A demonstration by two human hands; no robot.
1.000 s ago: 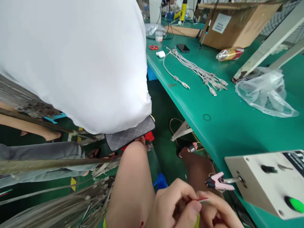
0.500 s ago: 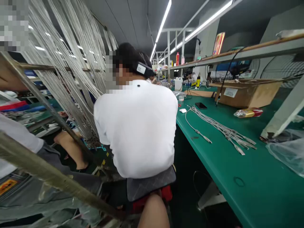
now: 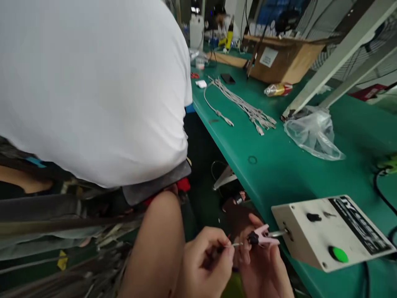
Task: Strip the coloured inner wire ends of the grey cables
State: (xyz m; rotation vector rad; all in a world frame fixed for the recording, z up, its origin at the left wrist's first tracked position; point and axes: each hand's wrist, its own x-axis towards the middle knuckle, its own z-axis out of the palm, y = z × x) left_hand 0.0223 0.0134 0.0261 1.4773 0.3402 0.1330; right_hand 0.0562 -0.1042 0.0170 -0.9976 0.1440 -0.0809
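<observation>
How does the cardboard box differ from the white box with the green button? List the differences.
The cardboard box is brown and sits far back on the bench; the white box sits at the near edge. The white box has a green button and a pink clip sticking out; the cardboard box bears only a white label. Both rest on the green bench.

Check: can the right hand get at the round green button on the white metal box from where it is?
Probably yes. The right hand is at the pink clip on the box's near side, and the green button sits uncovered on the white metal box, with nothing between them.
</observation>
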